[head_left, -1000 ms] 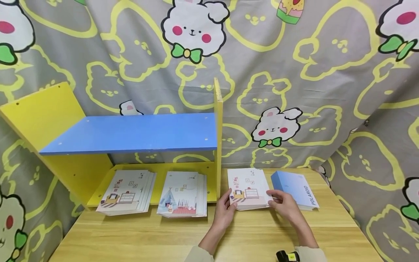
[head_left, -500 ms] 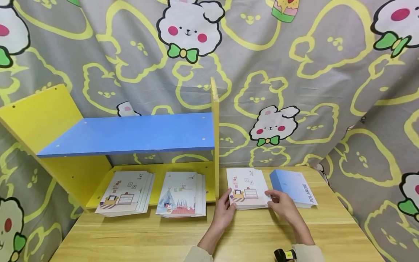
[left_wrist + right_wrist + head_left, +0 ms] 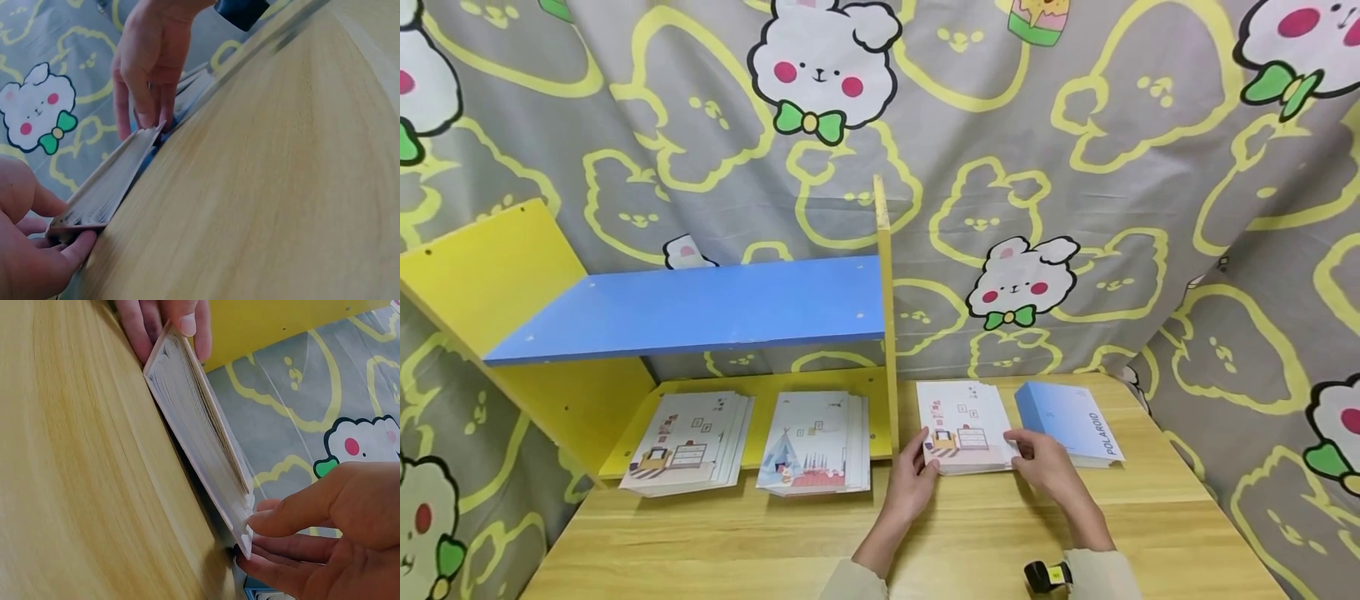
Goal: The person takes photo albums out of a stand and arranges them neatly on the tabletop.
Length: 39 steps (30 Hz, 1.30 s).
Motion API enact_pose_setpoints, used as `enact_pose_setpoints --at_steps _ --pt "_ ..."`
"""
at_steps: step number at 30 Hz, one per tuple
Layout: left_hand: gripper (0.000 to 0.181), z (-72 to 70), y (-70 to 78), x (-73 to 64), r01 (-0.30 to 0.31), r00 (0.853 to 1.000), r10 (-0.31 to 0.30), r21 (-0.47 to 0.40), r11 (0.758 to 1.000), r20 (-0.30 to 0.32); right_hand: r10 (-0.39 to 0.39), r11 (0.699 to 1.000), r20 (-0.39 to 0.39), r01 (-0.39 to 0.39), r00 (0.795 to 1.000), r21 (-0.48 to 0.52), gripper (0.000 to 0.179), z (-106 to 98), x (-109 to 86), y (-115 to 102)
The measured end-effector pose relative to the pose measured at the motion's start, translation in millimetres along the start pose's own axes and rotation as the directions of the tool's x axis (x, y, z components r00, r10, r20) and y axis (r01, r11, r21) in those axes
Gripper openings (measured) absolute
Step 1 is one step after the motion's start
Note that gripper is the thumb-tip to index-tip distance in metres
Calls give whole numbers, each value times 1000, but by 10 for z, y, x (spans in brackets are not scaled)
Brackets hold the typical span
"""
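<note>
A white photo album (image 3: pixel 964 421) with an armchair and a dresser printed on its cover lies on the table, right of the shelf. My left hand (image 3: pixel 912 486) pinches its left side, thumb above and fingers underneath. At the opposite side my right hand (image 3: pixel 1047 467) holds the edge between thumb and fingers. In the right wrist view, the album (image 3: pixel 197 434) shows page edges between its covers, and the right hand (image 3: pixel 331 531) grips the near corner. The left wrist view has the left hand (image 3: pixel 28 231) on the spine end. Beside the right hand lies a blue POLAROID album (image 3: pixel 1069 421).
A shelf unit with yellow sides and a blue board (image 3: pixel 700 304) stands at the left. On its yellow bottom lie two white groups of albums, one with a dresser print (image 3: pixel 688 442), one with a tent print (image 3: pixel 808 442). A patterned curtain (image 3: pixel 925 125) hangs behind.
The head view has shifted slightly. Both hands keep their hold on the white photo album, which stays in about the same place.
</note>
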State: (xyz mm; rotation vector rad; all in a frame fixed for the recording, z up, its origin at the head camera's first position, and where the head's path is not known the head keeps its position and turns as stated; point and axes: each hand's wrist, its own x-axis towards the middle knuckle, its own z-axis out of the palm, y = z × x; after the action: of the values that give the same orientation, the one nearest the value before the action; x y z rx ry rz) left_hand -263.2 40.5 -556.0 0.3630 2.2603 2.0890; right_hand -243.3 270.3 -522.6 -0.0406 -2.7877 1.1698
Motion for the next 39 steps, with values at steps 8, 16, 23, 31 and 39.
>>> enact_pose_setpoints --at_steps 8,16,23,31,39 --pt "58 -16 18 -38 2 1000 -2 -1 1000 30 7 1000 16 -7 1000 19 42 -14 -2 -33" --pt "60 -69 84 -106 7 997 -8 8 1000 74 -25 1000 19 25 1000 17 39 -40 -15 -60" --pt "57 -140 139 -223 -55 990 56 -13 998 127 -108 992 -10 109 994 69 34 -109 -76 -141" --pt "53 -289 187 -342 -63 984 47 85 994 174 -140 973 -49 146 989 178 32 -98 -84 -132" --pt "44 -458 286 -368 -101 975 85 71 992 205 -160 924 -133 196 978 327 28 26 -94 -161"
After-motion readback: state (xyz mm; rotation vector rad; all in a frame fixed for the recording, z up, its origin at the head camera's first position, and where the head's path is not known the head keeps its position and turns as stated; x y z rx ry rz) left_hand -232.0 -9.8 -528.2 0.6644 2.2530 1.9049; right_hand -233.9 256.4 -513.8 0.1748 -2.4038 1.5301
